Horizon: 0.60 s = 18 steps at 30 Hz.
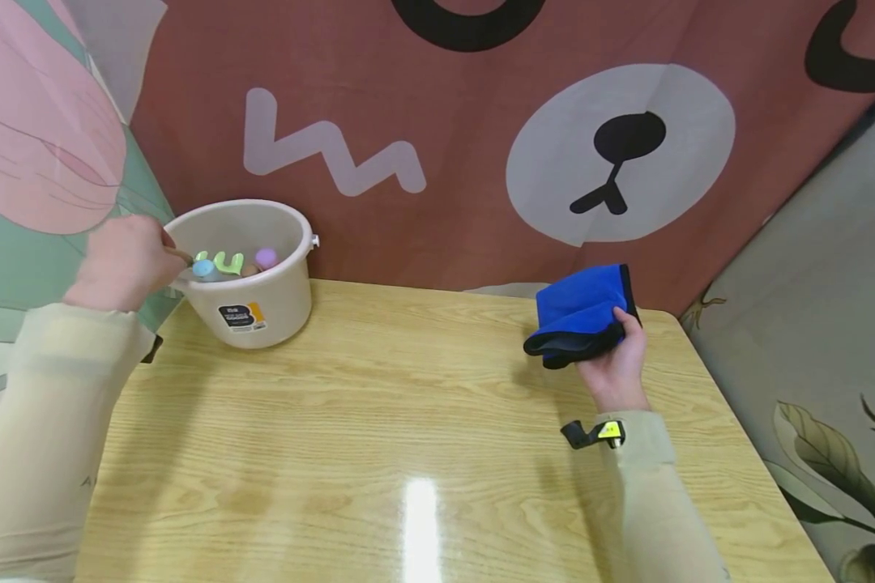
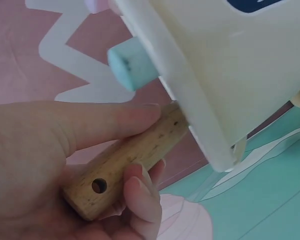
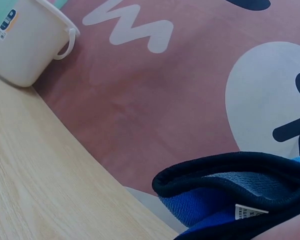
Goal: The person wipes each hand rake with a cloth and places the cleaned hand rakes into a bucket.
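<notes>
My left hand (image 1: 125, 255) is at the rim of a cream bucket (image 1: 288, 300) at the back left of the table. In the left wrist view it grips a wooden handle (image 2: 140, 152) with a hole near its end; the handle's far part is hidden behind the bucket's rim. Inside the bucket show a light blue rounded end (image 1: 206, 270), green pieces (image 1: 229, 263) and a purple rounded thing (image 1: 266, 258). On the right, my right hand (image 1: 618, 368) holds a folded blue cloth (image 1: 579, 301) with black edging above the table. A small white label (image 3: 250, 212) shows on the cloth.
The wood-grain table (image 1: 379, 405) lies beneath both hands. Behind it hangs a reddish-brown fabric (image 1: 467, 162) with a cartoon face. A grey fabric with printed leaves (image 1: 831, 324) stands along the right side.
</notes>
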{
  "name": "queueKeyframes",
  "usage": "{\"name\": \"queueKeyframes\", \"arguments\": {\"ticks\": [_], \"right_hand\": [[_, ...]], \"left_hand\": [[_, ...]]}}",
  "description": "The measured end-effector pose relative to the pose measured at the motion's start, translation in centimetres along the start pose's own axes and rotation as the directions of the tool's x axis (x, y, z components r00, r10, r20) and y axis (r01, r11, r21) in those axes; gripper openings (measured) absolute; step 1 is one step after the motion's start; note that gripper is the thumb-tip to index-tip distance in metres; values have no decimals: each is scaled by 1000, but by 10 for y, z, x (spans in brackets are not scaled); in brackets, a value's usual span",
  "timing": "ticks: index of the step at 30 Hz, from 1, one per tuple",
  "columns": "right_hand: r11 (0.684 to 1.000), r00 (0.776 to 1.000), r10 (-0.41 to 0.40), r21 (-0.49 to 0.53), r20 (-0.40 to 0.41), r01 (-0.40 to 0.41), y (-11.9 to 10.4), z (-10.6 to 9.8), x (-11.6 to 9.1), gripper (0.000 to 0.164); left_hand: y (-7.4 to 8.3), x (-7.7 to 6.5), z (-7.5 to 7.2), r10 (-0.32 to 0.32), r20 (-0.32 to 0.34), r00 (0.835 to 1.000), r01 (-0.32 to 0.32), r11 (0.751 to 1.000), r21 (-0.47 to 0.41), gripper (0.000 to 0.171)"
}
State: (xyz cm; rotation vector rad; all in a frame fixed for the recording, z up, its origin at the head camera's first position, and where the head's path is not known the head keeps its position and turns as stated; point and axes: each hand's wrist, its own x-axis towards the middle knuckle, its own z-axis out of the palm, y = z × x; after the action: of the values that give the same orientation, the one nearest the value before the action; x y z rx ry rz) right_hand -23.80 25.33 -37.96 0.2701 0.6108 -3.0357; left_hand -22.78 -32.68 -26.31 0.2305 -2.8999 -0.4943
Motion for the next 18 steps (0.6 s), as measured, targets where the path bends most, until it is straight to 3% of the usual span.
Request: {"name": "queueKeyframes", "arguments": {"ticks": [9,13,18], "right_hand": [[999,999,24,34,-24,-23,-1,-2,1,65],[998,997,34,55,-64,-31,-2,-5,4,67],[999,997,33,-12,-75,-34,-3,-12,9,65]], "left_hand": [[-6,3,13,11,49,999,-10,1000,-12,42],[-8,6,16,52,62,997,-52,999,-10,40],[-9,9,20,89,57,994,-88,996,-9,34]]}}
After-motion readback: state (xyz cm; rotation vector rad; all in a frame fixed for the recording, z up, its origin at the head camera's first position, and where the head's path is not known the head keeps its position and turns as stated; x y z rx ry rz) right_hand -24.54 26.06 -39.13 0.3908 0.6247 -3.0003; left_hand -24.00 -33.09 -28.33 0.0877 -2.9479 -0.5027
